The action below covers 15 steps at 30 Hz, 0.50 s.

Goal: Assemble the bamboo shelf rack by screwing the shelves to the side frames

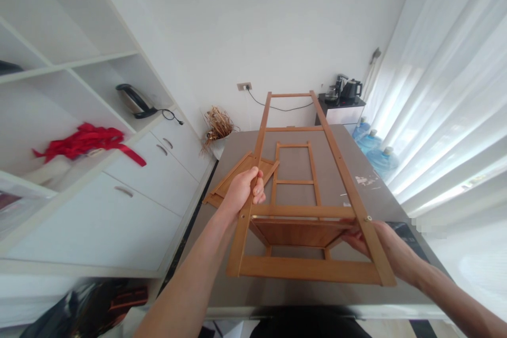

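My left hand (247, 187) is closed around the left rail of a wooden ladder-like frame (293, 211), raised at a tilt over the grey table. Just behind the frame's lower part is a wooden shelf board (303, 233), level with the gap between two crossbars. My right hand (366, 237) reaches round the outside of the right rail, its fingers closed on the board's right end and partly hidden by the rail. A small round screw head (368, 218) shows on that rail close to the hand. A second wooden frame (295, 163) appears beyond, through the raised one.
On the grey table (233, 145), slatted wooden panels (233, 174) lie at left and paper scraps (366, 180) at right. A dark flat device (406, 237) sits by my right forearm. Water jugs (382, 161) stand beyond the right edge; white cabinets (146, 179) line the left.
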{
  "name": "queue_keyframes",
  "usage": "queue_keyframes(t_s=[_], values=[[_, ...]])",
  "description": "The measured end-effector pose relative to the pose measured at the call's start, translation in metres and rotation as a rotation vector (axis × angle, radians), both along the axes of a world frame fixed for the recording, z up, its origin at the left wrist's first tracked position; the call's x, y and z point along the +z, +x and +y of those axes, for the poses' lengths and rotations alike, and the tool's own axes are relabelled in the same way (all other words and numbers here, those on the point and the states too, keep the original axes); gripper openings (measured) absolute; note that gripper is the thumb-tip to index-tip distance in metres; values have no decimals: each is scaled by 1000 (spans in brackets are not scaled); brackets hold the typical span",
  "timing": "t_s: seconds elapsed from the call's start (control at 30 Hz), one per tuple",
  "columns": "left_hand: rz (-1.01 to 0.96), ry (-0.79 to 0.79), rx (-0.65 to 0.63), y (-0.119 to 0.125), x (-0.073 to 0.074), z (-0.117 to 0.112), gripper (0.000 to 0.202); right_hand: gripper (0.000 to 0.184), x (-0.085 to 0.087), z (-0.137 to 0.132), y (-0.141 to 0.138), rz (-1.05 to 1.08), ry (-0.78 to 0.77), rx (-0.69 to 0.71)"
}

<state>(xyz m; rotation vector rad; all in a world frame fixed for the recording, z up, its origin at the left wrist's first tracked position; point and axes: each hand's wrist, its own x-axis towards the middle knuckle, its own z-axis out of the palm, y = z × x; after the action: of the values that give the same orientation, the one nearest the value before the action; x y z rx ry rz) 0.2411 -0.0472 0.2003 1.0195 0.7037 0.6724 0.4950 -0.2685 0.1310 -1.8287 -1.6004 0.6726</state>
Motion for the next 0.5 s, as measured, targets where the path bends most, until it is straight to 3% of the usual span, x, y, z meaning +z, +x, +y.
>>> queue_keyframes(t_s=[0.1, 0.27, 0.37, 0.5], values=[[-3, 5, 5, 0, 0, -1, 28, 33, 14, -6, 9, 165, -124, 11], [15, -2, 10, 0, 0, -1, 28, 44, 55, -12, 16, 469, -143, -257], [27, 2, 16, 0, 0, 0, 29, 46, 73, -9, 7, 579, -183, -233], [38, 12, 24, -1, 2, -1, 29, 47, 79, -3, -3, 573, -280, -196]])
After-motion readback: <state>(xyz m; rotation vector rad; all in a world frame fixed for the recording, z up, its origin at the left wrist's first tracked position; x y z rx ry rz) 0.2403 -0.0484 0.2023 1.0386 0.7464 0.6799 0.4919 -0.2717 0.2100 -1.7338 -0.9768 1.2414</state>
